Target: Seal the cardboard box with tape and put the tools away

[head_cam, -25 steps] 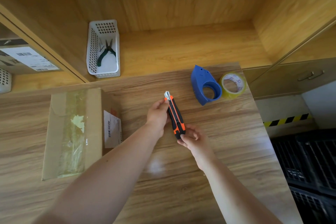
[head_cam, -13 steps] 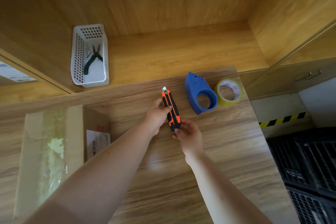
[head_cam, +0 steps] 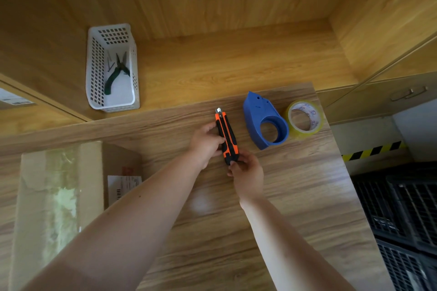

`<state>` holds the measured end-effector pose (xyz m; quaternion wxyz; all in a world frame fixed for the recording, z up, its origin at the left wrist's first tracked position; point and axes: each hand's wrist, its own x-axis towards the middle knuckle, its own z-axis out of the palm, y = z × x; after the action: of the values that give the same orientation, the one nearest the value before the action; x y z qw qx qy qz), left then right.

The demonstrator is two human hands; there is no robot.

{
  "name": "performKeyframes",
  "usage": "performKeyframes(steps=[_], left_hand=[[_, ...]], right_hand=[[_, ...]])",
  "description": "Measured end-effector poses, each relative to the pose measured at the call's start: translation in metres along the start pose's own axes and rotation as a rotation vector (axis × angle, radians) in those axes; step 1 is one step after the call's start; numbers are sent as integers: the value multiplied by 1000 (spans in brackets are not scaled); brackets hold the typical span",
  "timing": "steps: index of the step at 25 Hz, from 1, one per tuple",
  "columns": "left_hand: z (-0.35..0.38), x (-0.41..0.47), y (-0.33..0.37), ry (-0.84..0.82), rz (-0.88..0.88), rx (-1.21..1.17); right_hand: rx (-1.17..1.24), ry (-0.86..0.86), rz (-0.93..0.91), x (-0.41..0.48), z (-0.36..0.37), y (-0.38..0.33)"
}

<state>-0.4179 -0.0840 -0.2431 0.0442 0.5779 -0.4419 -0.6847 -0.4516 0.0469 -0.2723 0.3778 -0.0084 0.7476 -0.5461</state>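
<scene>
- The utility knife (head_cam: pixel 227 137) is held above the wooden table (head_cam: pixel 295 208), near the table's far edge and just left of the blue tape dispenser (head_cam: pixel 264 120).
- The left hand (head_cam: pixel 205 143) is closed on the knife's middle body from the left side; the thumb lies near the slider track.
- The right hand (head_cam: pixel 247 173) pinches the butt end of the handle between its fingertips.
- A short length of blade shows at the far tip. Judged from this, the step in hand is retracting the blade before storage.
- Handling: the knife is light and rigid. The black rubbery side panels should give a secure hold; the orange plastic spine is probably smoother. Take hold of the handle only, well back from the metal tip.
- Risk: with the blade exposed, a slip of the left hand toward the tip could cut a finger.
- The tape roll (head_cam: pixel 305 117) rests on the table, touching or just beside the dispenser on its right. Both are rigid and light; the dispenser is best taken by its ring-shaped body.
- The cardboard box (head_cam: pixel 59 196) sits at the left of the table, with clear tape along its top seam; sealing appears complete.
- The white basket (head_cam: pixel 111 68) on the shelf holds green-handled pliers (head_cam: pixel 117 73) and is the likely store for the tools.
</scene>
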Motion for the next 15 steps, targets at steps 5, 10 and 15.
performKeyframes(steps=[5, 10, 15], left_hand=[[-3, -7, -4, -5, -26, -8], [-8, -18, -9, -67, -5, 132], [-20, -32, -1, -85, 36, 254]], right_hand=[[-95, 4, -48, -4, 0, -1], [-253, 17, -109, -9, 2, -2], [-301, -50, -86, -13, -7, -22]])
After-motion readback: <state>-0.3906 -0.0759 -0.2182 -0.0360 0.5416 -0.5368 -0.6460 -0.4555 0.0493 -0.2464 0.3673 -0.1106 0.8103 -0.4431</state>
